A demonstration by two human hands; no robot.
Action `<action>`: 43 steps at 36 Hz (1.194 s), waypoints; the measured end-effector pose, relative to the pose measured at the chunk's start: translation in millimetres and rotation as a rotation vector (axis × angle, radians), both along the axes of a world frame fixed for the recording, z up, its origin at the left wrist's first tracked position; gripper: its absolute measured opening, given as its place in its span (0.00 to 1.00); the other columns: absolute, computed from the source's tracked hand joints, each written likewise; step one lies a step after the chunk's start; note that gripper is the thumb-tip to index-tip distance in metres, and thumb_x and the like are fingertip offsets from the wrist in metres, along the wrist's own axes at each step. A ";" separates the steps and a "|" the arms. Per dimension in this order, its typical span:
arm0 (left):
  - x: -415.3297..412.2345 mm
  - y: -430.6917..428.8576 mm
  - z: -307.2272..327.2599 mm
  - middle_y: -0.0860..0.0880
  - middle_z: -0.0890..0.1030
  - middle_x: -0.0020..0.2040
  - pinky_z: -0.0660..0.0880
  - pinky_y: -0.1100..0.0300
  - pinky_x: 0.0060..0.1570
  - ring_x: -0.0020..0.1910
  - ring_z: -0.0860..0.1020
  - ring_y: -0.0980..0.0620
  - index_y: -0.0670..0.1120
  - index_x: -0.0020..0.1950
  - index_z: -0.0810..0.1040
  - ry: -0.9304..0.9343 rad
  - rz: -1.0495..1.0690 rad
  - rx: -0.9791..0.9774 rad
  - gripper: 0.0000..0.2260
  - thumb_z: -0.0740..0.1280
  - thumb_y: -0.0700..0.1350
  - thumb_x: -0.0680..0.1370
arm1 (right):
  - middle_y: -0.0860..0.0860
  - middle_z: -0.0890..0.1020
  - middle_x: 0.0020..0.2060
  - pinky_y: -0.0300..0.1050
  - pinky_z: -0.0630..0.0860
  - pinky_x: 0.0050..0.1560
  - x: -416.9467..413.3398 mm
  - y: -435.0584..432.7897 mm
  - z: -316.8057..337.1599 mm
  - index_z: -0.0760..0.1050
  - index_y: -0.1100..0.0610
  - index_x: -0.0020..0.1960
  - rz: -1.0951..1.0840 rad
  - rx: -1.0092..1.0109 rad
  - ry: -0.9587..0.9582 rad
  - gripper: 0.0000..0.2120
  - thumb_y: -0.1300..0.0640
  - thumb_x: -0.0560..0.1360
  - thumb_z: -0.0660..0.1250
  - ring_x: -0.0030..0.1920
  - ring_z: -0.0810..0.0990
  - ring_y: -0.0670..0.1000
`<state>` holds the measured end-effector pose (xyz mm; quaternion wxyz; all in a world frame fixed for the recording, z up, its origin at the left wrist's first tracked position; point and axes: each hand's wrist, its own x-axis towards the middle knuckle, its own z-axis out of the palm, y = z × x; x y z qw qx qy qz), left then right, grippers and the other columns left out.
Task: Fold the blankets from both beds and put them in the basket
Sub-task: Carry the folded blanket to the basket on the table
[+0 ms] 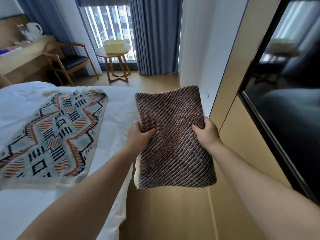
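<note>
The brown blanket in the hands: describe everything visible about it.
The brown blanket is folded into a thick rectangle, knitted-looking, with diagonal brown, rust and pale stripes and a cream underside showing at its lower left edge. It is held up off the bed, over the floor, tilted away from the camera. The left hand grips its left edge and the right hand its right edge. Nothing else touches it.

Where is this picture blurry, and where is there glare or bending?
Head view: the kettle and desk at far left are smeared; daylight through the window backlights the basket; the dark glass panel reflects the room; the wall edges bow from the wide lens.
</note>
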<state>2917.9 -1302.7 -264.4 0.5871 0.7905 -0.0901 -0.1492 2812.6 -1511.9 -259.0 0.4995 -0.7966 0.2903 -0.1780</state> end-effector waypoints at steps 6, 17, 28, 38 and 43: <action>48.2 -36.0 -1.3 0.46 0.82 0.49 0.78 0.44 0.54 0.49 0.81 0.46 0.49 0.49 0.72 -0.011 0.047 -0.019 0.12 0.73 0.44 0.72 | 0.50 0.79 0.54 0.44 0.73 0.56 55.8 -36.5 -2.1 0.72 0.56 0.66 0.035 -0.004 0.019 0.18 0.55 0.77 0.66 0.54 0.78 0.52; 196.0 -99.8 -5.3 0.48 0.79 0.46 0.78 0.52 0.50 0.46 0.80 0.50 0.44 0.53 0.70 -0.021 0.051 -0.093 0.12 0.72 0.40 0.75 | 0.49 0.77 0.52 0.43 0.72 0.54 202.7 -97.0 6.3 0.72 0.56 0.65 0.071 -0.058 0.030 0.16 0.56 0.78 0.65 0.52 0.77 0.51; 374.4 -170.8 -2.5 0.47 0.80 0.47 0.78 0.48 0.54 0.49 0.80 0.46 0.47 0.50 0.71 0.042 0.034 -0.134 0.10 0.70 0.39 0.75 | 0.52 0.80 0.57 0.45 0.73 0.59 358.3 -167.0 17.6 0.73 0.57 0.65 -0.034 -0.051 0.000 0.17 0.58 0.77 0.66 0.56 0.78 0.52; 505.6 -242.5 -16.1 0.45 0.81 0.51 0.78 0.47 0.55 0.50 0.81 0.47 0.44 0.54 0.72 0.057 0.057 -0.122 0.13 0.71 0.41 0.74 | 0.47 0.79 0.54 0.44 0.72 0.59 490.8 -243.2 1.1 0.74 0.53 0.64 -0.015 -0.075 -0.017 0.16 0.55 0.76 0.67 0.54 0.78 0.49; 576.5 -292.1 -24.2 0.45 0.81 0.51 0.78 0.48 0.54 0.51 0.81 0.47 0.44 0.56 0.71 0.037 0.113 -0.100 0.14 0.71 0.41 0.74 | 0.44 0.80 0.55 0.49 0.73 0.63 574.9 -302.8 -16.9 0.74 0.48 0.63 0.042 -0.110 -0.033 0.16 0.51 0.75 0.67 0.57 0.78 0.49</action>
